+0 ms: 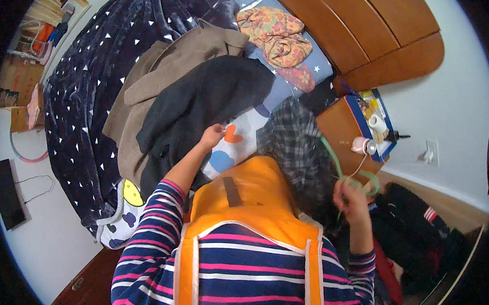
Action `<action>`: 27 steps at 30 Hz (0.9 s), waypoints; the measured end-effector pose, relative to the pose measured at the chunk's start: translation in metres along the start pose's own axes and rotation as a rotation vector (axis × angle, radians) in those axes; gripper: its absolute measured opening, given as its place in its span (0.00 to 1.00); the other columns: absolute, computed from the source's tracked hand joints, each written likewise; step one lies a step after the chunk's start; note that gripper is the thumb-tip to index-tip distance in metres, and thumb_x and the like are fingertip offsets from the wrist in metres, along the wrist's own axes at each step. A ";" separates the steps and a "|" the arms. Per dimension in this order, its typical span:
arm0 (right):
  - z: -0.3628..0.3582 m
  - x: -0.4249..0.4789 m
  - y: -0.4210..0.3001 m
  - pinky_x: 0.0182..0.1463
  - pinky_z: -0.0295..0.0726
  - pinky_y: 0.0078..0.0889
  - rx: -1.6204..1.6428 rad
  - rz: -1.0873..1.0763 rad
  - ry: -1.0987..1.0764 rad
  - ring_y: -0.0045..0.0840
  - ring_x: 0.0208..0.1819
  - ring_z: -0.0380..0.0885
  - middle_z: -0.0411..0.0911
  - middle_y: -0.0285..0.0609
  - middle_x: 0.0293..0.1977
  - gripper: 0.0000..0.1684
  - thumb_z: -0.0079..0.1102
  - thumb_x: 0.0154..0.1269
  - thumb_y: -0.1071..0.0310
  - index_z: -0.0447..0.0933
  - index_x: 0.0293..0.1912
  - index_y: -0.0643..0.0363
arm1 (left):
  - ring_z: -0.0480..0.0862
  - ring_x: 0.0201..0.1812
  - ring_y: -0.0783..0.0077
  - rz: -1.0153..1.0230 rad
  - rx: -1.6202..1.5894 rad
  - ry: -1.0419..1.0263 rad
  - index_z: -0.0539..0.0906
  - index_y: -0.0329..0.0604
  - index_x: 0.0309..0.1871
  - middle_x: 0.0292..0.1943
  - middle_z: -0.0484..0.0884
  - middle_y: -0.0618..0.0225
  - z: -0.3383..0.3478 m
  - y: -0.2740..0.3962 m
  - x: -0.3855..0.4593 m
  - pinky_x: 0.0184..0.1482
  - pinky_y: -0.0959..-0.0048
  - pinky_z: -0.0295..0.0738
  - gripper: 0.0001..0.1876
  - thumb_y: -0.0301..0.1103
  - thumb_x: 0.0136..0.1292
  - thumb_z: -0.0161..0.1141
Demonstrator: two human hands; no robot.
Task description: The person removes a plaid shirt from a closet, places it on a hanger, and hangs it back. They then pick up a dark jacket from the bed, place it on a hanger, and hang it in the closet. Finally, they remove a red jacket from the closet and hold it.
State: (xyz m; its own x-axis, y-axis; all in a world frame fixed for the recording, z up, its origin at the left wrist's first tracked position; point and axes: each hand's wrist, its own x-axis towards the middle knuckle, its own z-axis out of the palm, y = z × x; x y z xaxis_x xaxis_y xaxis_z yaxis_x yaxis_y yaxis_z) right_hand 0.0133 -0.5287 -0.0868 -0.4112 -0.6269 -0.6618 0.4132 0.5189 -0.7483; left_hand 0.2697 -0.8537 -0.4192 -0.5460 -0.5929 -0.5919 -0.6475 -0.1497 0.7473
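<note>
On the bed lies a black garment [206, 89], partly over a brown coat [170, 71]. My left hand [213, 135] is at the black garment's lower right edge, fingers pinched, over a white cloth with orange and blue shapes [245, 140]; what it pinches is unclear. My right hand [351, 196], blurred, holds a green plastic hanger [332, 154] at my right. A dark plaid garment [302, 142] hangs by the hanger; how the two are joined is hard to tell. I wear an orange apron [247, 185] over a striped top.
A navy blanket with white triangles [96, 84] covers much of the bed. Floral cloth [278, 35] lies near the wooden headboard [356, 30]. At the right stand a wooden nightstand [339, 128] with a box of small items and a pink jar [360, 145], and dark clothes [413, 229] lie below.
</note>
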 end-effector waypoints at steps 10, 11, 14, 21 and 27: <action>-0.042 0.069 -0.001 0.17 0.55 0.13 0.109 0.200 -0.110 0.11 0.15 0.60 0.66 0.32 0.16 0.12 0.53 0.63 0.66 0.67 0.24 0.57 | 0.56 0.66 0.50 0.260 0.763 0.550 0.53 0.51 0.68 0.68 0.53 0.57 0.120 0.133 0.151 0.62 0.51 0.56 0.50 0.37 0.41 0.71; -0.052 0.073 0.005 0.18 0.55 0.13 0.122 0.269 -0.104 0.10 0.16 0.61 0.66 0.31 0.17 0.12 0.52 0.63 0.68 0.67 0.24 0.58 | 0.55 0.67 0.51 0.267 0.824 0.562 0.52 0.51 0.69 0.68 0.52 0.57 0.125 0.136 0.161 0.62 0.49 0.55 0.51 0.37 0.40 0.71; -0.061 0.086 -0.006 0.21 0.55 0.13 -0.015 0.288 -0.088 0.10 0.18 0.60 0.66 0.31 0.18 0.11 0.52 0.63 0.70 0.66 0.24 0.59 | 0.56 0.66 0.53 0.181 1.012 0.600 0.51 0.55 0.70 0.70 0.51 0.63 0.133 0.116 0.201 0.61 0.48 0.56 0.51 0.35 0.41 0.69; -0.084 0.112 0.005 0.23 0.61 0.16 0.034 0.236 -0.216 0.11 0.20 0.64 0.68 0.31 0.20 0.12 0.52 0.66 0.64 0.70 0.29 0.61 | 0.71 0.52 0.61 0.335 0.912 0.505 0.69 0.52 0.59 0.59 0.67 0.69 0.090 0.110 0.227 0.45 0.59 0.72 0.24 0.27 0.56 0.51; -0.048 0.119 -0.043 0.21 0.66 0.17 -0.295 0.199 -0.026 0.14 0.18 0.68 0.71 0.36 0.19 0.14 0.47 0.68 0.66 0.68 0.51 0.58 | 0.80 0.43 0.52 0.099 0.384 0.493 0.77 0.46 0.48 0.43 0.80 0.54 0.061 0.131 0.214 0.46 0.57 0.73 0.16 0.26 0.54 0.52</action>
State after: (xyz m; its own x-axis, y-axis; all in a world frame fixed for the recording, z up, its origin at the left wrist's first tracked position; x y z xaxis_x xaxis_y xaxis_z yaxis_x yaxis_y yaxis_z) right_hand -0.0921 -0.5981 -0.1359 -0.3234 -0.5093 -0.7975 0.2296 0.7754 -0.5882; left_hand 0.0354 -0.9517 -0.4666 -0.3632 -0.8980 -0.2483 -0.8010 0.1648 0.5756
